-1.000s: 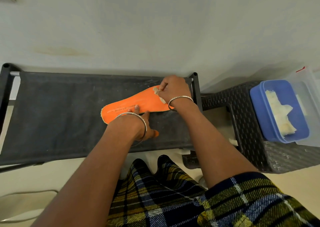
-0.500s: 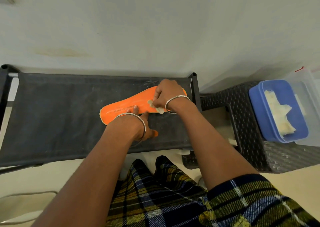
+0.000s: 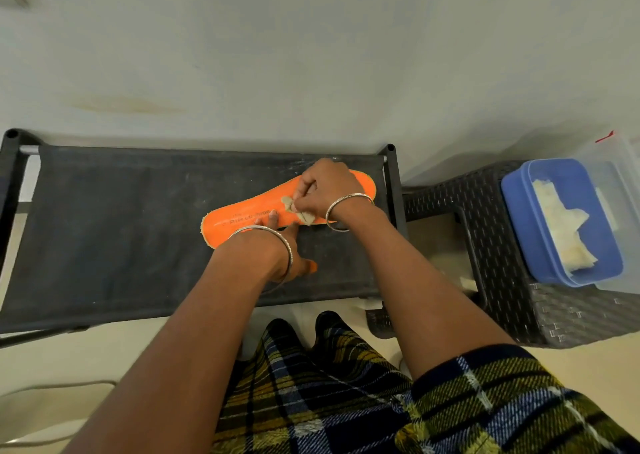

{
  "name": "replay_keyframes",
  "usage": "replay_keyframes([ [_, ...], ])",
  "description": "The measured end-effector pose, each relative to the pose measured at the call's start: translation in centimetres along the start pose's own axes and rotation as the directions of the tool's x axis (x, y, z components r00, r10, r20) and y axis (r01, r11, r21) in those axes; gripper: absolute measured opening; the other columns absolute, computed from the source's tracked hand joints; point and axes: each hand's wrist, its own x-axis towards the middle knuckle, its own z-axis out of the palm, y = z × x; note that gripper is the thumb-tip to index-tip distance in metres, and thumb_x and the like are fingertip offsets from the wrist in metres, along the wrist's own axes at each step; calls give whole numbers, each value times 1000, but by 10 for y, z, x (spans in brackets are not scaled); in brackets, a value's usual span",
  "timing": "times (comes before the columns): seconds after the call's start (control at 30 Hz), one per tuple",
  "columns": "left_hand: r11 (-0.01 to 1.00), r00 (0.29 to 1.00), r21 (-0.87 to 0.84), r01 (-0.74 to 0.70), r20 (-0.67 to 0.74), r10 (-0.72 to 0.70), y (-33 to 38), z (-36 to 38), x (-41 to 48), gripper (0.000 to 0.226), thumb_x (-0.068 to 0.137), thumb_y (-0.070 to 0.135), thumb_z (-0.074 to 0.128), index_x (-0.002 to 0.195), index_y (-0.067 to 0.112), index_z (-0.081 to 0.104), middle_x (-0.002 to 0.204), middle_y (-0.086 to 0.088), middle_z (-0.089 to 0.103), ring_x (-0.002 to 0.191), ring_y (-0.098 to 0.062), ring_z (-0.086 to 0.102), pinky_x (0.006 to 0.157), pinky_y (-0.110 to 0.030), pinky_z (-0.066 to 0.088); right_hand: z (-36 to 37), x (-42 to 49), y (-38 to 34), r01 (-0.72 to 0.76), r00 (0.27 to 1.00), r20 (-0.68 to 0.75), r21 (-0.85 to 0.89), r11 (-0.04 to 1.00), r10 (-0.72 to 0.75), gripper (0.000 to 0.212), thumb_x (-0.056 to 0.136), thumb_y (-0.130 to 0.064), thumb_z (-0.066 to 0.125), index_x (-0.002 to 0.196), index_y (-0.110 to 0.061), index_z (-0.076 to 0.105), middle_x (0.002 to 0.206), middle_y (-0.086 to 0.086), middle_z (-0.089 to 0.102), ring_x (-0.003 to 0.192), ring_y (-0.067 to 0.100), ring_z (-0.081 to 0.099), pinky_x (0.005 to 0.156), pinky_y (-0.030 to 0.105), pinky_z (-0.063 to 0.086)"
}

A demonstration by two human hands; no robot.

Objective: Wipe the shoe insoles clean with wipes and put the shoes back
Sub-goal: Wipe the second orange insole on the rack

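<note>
An orange insole (image 3: 242,216) lies flat on the black fabric shelf (image 3: 114,221) of a shoe rack, toe end to the right. My right hand (image 3: 327,190) grips a small crumpled, soiled wipe (image 3: 298,211) and presses it on the middle of the insole. My left hand (image 3: 277,249) rests on the insole's near edge, fingers straight, holding it down; its wrist hides part of the heel end. No shoes are in view.
A dark woven stool (image 3: 485,245) stands right of the rack. On it sits a blue tub (image 3: 540,225) holding pale wipes, beside a clear lid (image 3: 620,190). A pale wall runs behind the rack. My checked clothing fills the bottom.
My right hand has slid the wipe leftward along the insole, from the toe end towards its middle. The left hand has stayed in place.
</note>
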Motion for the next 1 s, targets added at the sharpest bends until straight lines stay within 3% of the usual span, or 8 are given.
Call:
replay_keyframes([
  [0.13,1000,1000,13,-7,-8,8,-2,0,1,85,95,56,45,154,28,-11,159,-7,-24,148,-34,-8,118,-52,10,-4,3,2,-66,972,-226,-8,998,63,3,80,-19,73,81,-21,75,82,-4,72,81,19,66,77,29,53],
  [0.3,1000,1000,-7,-15,-17,15,1,0,-1,85,96,52,47,154,28,-11,159,-8,-23,148,-34,-9,118,-51,9,-6,0,1,71,997,33,-2,997,-71,9,72,-11,76,70,-19,77,59,-15,60,67,9,65,78,31,58],
  [0.47,1000,1000,3,-14,-3,14,0,-2,-1,85,96,55,45,154,26,-10,159,-8,-23,148,-34,-7,120,-51,10,-7,8,19,-154,964,-216,14,988,153,21,74,-28,79,62,-26,62,82,-4,72,86,25,69,79,35,57],
  [0.53,1000,1000,4,-14,-4,14,-1,-1,0,85,96,55,45,154,26,-10,159,-8,-23,148,-34,-8,120,-51,10,-8,9,22,-188,949,-250,39,981,191,24,74,-30,80,61,-27,59,89,0,73,88,27,69,80,37,57],
  [0.6,1000,1000,3,-12,-10,12,0,0,1,85,95,55,45,154,26,-9,159,-9,-23,148,-35,-8,119,-52,10,-7,10,16,-160,970,-184,1,987,157,18,74,-25,79,63,-25,65,88,-1,74,85,23,69,80,35,57],
  [0.73,1000,1000,-5,-16,-16,16,0,0,0,85,95,55,46,154,28,-11,159,-9,-23,148,-35,-7,119,-52,10,-5,6,8,-60,993,100,-47,997,64,4,69,-22,80,70,-24,77,76,-8,74,70,8,66,67,26,52],
  [0.87,1000,1000,1,-19,-12,19,-1,-1,0,84,96,55,45,154,26,-9,160,-8,-22,149,-34,-7,119,-51,10,-12,12,24,-256,964,-78,-37,966,252,42,55,-49,78,84,-18,75,94,2,74,87,23,69,79,37,58],
  [1.0,1000,1000,-1,-17,-12,17,-1,-1,0,85,95,55,45,154,26,-8,160,-7,-21,149,-34,-6,119,-52,11,-7,11,15,-237,970,-82,-96,967,229,35,67,-38,81,93,-15,75,98,6,73,92,27,69,83,40,58],
])
